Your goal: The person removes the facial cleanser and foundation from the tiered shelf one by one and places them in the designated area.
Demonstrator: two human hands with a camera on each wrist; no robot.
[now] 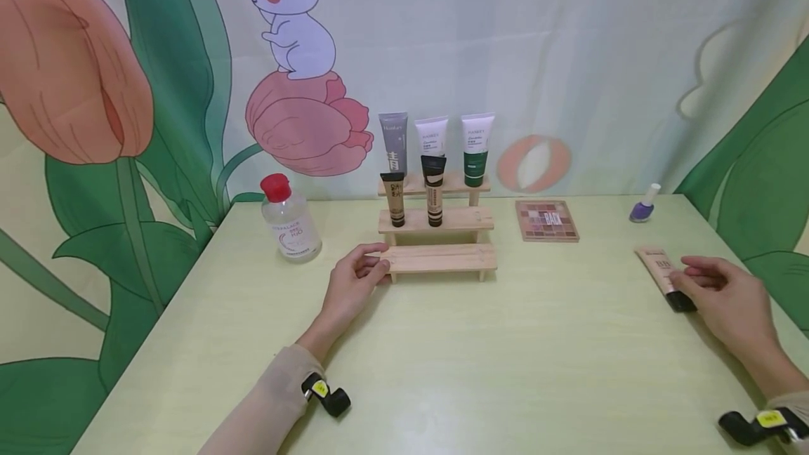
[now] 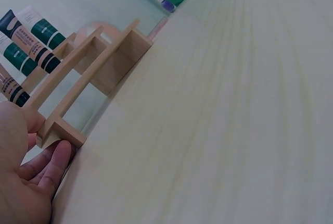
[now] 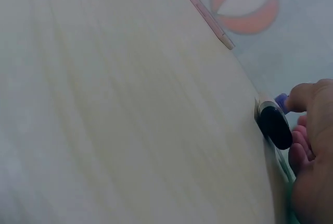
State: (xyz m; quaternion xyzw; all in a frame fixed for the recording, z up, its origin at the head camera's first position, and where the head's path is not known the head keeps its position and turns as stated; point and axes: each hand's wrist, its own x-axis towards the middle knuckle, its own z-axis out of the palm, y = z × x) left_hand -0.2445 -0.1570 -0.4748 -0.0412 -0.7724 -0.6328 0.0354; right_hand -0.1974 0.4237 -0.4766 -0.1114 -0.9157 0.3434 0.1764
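Observation:
A three-tier wooden rack (image 1: 442, 258) holds several tubes on its upper two tiers. My left hand (image 1: 355, 279) grips the left end of its lowest tier; in the left wrist view, the thumb of the left hand (image 2: 26, 166) lies at the top of the rack end (image 2: 70, 130) and fingers are beside its lower part. At the right, a beige tube with a black cap (image 1: 660, 272) lies on the table. My right hand (image 1: 733, 300) is over its right side, thumb at the tube's edge, fingers loosely bent. The right wrist view shows the black cap (image 3: 276, 125) beside the right hand (image 3: 315, 140).
A clear bottle with a red cap (image 1: 293, 227) stands left of the rack. To the rack's right lies a palette (image 1: 547, 221), and a purple nail polish bottle (image 1: 642, 210) stands near the table's back right. A printed curtain (image 1: 588, 76) hangs behind the table.

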